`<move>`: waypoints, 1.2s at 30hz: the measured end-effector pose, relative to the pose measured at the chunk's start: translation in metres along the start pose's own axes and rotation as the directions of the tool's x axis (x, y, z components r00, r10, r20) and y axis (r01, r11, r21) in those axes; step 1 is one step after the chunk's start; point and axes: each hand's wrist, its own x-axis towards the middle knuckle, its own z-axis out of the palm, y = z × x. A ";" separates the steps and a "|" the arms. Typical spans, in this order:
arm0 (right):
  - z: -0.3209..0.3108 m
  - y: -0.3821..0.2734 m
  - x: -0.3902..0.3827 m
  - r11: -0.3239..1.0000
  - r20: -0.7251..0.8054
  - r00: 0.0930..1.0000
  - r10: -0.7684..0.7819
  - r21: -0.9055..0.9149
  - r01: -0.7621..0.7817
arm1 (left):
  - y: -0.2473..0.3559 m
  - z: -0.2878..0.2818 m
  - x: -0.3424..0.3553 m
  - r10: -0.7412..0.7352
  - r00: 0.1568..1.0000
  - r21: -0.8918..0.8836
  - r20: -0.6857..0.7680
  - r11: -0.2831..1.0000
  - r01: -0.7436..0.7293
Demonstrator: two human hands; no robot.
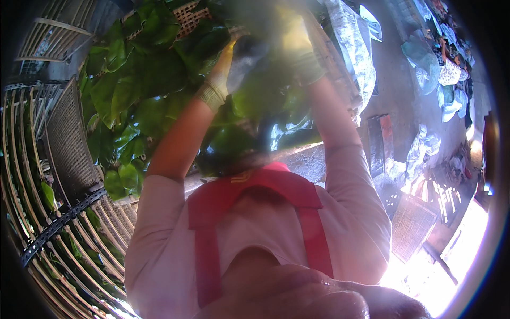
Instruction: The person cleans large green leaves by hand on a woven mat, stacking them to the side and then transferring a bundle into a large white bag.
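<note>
Both of my hands wear gloves and reach over a broad heap of large glossy green leaves (143, 74). My left hand (234, 64), in a yellow glove with a ribbed cuff and a grey-blue part, is above the middle of the heap. Its fingers are smeared, so I cannot make out whether they hold a leaf. Beside it on the right and farther out is my right hand (297, 42) in a yellowish glove. Haze and blur at the top hide its fingers. Woven lattice (191, 18) shows between leaves at the far side.
Slatted bamboo racks (101, 250) with leaves among them stand at the left, beside a woven panel (69, 138). Clear plastic sheeting (353, 53) hangs along the heap's right edge. Plastic bags (422, 146) and a flat woven tray (411, 226) lie farther right.
</note>
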 end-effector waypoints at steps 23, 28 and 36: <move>-0.054 -0.091 -0.162 0.672 0.189 0.889 0.418 0.594 -0.443 | -0.009 -0.028 -0.081 0.318 0.931 0.942 0.179 0.219 -0.256; -0.052 -0.076 -0.128 0.700 0.315 0.828 0.463 0.443 -0.560 | 0.013 0.000 -0.096 0.258 0.964 0.631 0.072 0.736 -0.244; -0.050 -0.067 -0.135 0.083 0.439 0.731 0.523 0.827 -0.556 | 0.070 -0.013 -0.114 0.399 0.743 0.738 0.537 -0.649 -0.185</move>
